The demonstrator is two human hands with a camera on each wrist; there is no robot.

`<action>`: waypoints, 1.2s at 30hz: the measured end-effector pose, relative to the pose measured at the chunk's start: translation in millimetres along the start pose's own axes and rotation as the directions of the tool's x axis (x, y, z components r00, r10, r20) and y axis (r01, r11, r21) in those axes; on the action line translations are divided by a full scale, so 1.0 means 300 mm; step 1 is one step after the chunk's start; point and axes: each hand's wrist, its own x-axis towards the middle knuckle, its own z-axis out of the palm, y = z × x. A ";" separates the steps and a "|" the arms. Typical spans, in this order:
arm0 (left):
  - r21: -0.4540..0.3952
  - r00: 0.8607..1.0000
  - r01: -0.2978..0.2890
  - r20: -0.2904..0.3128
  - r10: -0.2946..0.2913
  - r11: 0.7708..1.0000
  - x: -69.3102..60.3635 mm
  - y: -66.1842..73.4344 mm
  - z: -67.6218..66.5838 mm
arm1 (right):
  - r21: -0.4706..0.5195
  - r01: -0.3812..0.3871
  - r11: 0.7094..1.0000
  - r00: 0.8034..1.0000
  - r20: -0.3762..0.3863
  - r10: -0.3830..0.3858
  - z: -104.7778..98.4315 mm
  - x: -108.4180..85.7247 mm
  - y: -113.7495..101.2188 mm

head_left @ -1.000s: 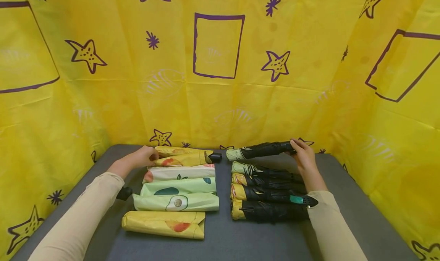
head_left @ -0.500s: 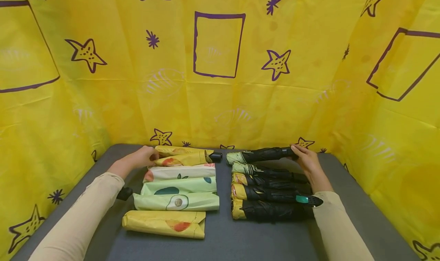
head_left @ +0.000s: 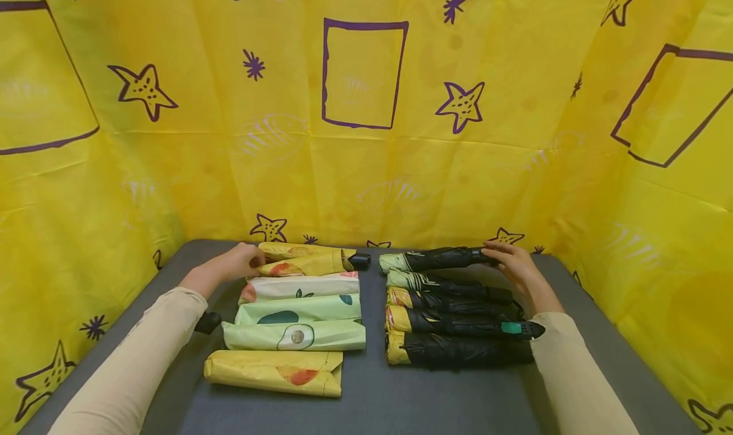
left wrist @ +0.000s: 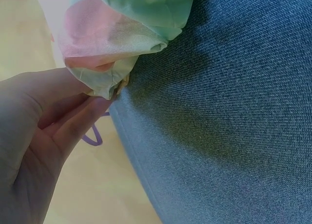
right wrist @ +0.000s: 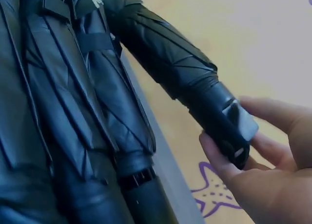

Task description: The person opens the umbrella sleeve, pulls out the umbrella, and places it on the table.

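At the back left, my left hand (head_left: 231, 263) pinches the left end of a yellow fruit-print umbrella sleeve (head_left: 312, 265); a black handle (head_left: 360, 261) sticks out of its right end. In the left wrist view, pink-and-white printed fabric (left wrist: 105, 36) partly hides the pinched spot. My right hand (head_left: 518, 266) is at the back right, thumb and fingers on either side of the handle end of a folded black umbrella (head_left: 441, 257) with a pale green tip. The right wrist view shows that handle (right wrist: 224, 121) between them, beside a row of other folded umbrellas (right wrist: 58, 87).
Left of centre lie a white sleeve (head_left: 309, 287), two green sleeves (head_left: 263, 336) and a yellow sleeve (head_left: 269, 372) at the front. Several black umbrellas (head_left: 458, 351) line the right side of the grey table (head_left: 389, 403). Yellow printed cloth (head_left: 366, 180) walls the back and sides.
My right hand has lowered the black umbrella's handle end to lie alongside the row, and its fingers have straightened somewhat. The left hand has stayed in place.
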 end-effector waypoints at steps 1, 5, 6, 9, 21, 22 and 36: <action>0.003 1.000 -0.006 -0.001 0.006 1.000 0.000 0.000 0.000 | -0.027 0.000 1.000 1.000 0.009 0.001 -0.004 0.001 0.000; -0.002 1.000 0.002 0.003 -0.002 1.000 0.001 -0.001 0.000 | -0.112 0.010 0.994 0.999 0.043 -0.005 -0.013 0.003 0.000; -0.006 1.000 0.010 0.005 -0.009 1.000 0.001 0.000 0.000 | -0.132 0.012 0.991 0.999 0.052 -0.005 -0.015 0.002 0.002; -0.006 1.000 0.011 0.005 -0.011 1.000 -0.001 -0.002 -0.001 | -0.177 0.026 0.984 0.998 0.068 -0.015 -0.015 -0.004 0.008; -0.026 0.999 0.036 0.020 -0.035 0.999 0.004 -0.005 0.006 | -0.276 0.038 0.961 0.999 0.042 -0.028 -0.002 0.005 0.110; -0.024 0.999 0.039 0.020 -0.039 0.999 0.004 -0.005 0.006 | -0.276 0.032 0.961 0.999 0.039 -0.022 -0.002 0.006 0.117; -0.030 1.000 0.023 0.014 -0.023 0.999 0.000 -0.009 0.007 | -0.280 -0.006 0.960 0.999 -0.046 -0.007 0.002 0.025 0.155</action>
